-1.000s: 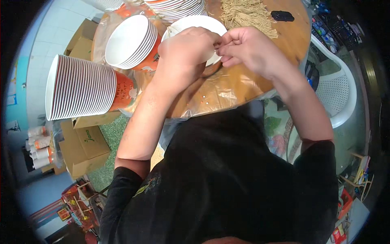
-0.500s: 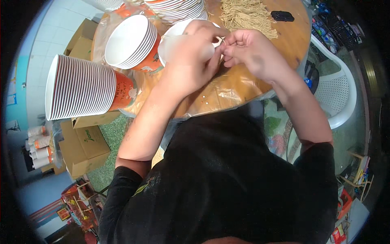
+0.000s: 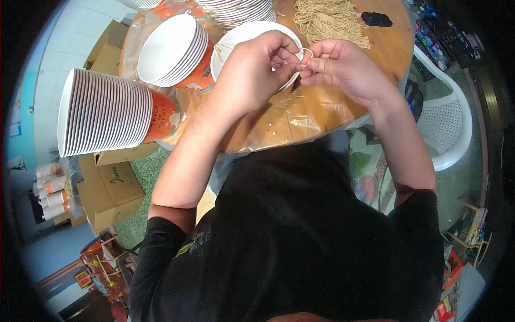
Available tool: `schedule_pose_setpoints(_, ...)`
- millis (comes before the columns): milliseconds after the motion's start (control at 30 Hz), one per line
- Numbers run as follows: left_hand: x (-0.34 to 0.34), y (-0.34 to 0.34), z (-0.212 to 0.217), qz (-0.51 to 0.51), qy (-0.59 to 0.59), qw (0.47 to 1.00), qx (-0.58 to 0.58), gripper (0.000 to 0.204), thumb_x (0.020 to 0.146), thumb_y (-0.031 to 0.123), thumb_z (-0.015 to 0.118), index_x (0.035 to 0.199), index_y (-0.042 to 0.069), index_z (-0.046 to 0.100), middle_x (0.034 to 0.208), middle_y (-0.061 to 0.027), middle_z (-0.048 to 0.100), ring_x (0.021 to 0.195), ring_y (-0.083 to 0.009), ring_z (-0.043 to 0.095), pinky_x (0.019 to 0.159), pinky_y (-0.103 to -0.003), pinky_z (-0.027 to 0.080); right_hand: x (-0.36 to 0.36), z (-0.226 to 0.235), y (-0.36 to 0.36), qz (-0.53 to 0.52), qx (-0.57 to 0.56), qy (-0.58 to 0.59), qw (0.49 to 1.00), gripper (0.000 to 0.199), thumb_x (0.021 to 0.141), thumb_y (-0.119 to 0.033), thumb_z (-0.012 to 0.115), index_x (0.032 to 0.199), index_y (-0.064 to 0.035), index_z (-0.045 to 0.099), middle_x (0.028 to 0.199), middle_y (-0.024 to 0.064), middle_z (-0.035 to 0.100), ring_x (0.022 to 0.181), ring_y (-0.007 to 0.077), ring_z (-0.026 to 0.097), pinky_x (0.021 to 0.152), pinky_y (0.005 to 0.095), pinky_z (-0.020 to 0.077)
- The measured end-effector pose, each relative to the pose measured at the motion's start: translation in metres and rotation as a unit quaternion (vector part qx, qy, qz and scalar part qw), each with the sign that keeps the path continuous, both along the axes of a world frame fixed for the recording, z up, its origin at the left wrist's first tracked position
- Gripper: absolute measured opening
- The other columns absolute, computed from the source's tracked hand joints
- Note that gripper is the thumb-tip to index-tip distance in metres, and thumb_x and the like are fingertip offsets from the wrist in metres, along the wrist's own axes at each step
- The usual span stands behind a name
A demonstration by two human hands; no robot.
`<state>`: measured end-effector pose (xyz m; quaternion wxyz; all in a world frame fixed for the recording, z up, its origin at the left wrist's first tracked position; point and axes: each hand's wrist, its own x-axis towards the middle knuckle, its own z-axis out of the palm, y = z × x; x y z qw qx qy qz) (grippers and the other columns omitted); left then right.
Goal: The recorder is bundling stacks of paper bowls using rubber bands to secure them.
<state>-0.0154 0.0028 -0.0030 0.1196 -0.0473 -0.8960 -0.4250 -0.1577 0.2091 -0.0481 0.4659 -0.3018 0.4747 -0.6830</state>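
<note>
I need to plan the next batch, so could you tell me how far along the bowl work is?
Done: cannot tell. In hand: the left hand and right hand pinch a thin string loop over one white bowl. Left: a pile of strings and tall bowl stacks remain.

Both hands, left hand [image 3: 252, 70] and right hand [image 3: 343, 67], pinch a string [image 3: 307, 52] over a white bowl [image 3: 236, 40].

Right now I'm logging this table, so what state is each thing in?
left hand: pinching a thin string over the bowl
right hand: pinching the same string
white bowl: upright on the table
bowl stack: lying on its side
string pile: loose heap
</note>
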Motion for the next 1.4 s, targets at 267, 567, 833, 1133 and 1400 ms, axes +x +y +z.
schedule_pose_setpoints(267, -0.001, 0.007, -0.001, -0.007, 0.012, 1.000, -0.012, 0.028, 0.099, -0.001, 0.080, 0.123, 0.001, 0.068, 0.097, -0.0018, 0.073, 0.089, -0.0108, 0.070, 0.084, -0.029, 0.060, 0.003, 0.013, 0.004, -0.050, 0.075, 0.215, 0.972, 0.012, 0.102, -0.006, 0.080, 0.110, 0.0027, 0.078, 0.105, 0.0056, 0.080, 0.089, 0.0089, 0.075, 0.082, 0.0279, 0.0636)
schedule_pose_setpoints(567, 0.004, 0.009, -0.002, -0.001, -0.009, 1.000, -0.012, 0.041, 0.102, -0.004, 0.076, 0.142, 0.000, 0.069, 0.101, -0.0022, 0.074, 0.092, -0.0096, 0.069, 0.087, -0.029, 0.059, 0.037, -0.011, -0.004, -0.313, -0.054, 0.665, 0.676, 0.024, 0.085, -0.003, 0.087, 0.108, -0.0065, 0.080, 0.099, 0.0067, 0.077, 0.083, 0.0240, 0.076, 0.071, 0.0345, 0.0601)
schedule_pose_setpoints(833, 0.004, 0.006, -0.004, 0.000, -0.085, 0.975, 0.206, 0.027, 0.112, 0.006, 0.071, 0.138, -0.001, 0.074, 0.103, -0.0006, 0.076, 0.098, -0.0100, 0.070, 0.093, -0.028, 0.059, 0.040, -0.040, -0.016, -0.412, -0.187, 0.671, 0.588, 0.032, 0.077, 0.003, 0.094, 0.106, -0.0044, 0.081, 0.107, 0.0089, 0.080, 0.089, 0.0282, 0.080, 0.074, 0.0380, 0.0654)
schedule_pose_setpoints(1133, 0.001, -0.001, -0.002, -0.008, -0.139, 0.973, 0.183, 0.016, 0.112, 0.011, 0.072, 0.121, -0.001, 0.078, 0.101, -0.0004, 0.077, 0.093, -0.0095, 0.069, 0.086, -0.028, 0.058, 0.041, -0.038, -0.019, -0.396, -0.218, 0.674, 0.584, 0.029, 0.079, 0.008, 0.093, 0.103, 0.0005, 0.080, 0.108, 0.0138, 0.081, 0.088, 0.0301, 0.081, 0.074, 0.0379, 0.0670)
schedule_pose_setpoints(1400, 0.007, 0.001, -0.003, -0.006, -0.158, 0.975, 0.154, 0.011, 0.114, 0.013, 0.071, 0.111, 0.003, 0.074, 0.098, 0.0040, 0.070, 0.091, -0.0060, 0.063, 0.083, -0.025, 0.054, 0.048, -0.034, -0.015, -0.401, -0.208, 0.671, 0.589, 0.028, 0.077, 0.006, 0.094, 0.097, -0.0027, 0.077, 0.105, 0.0112, 0.081, 0.086, 0.0285, 0.081, 0.073, 0.0374, 0.0668)
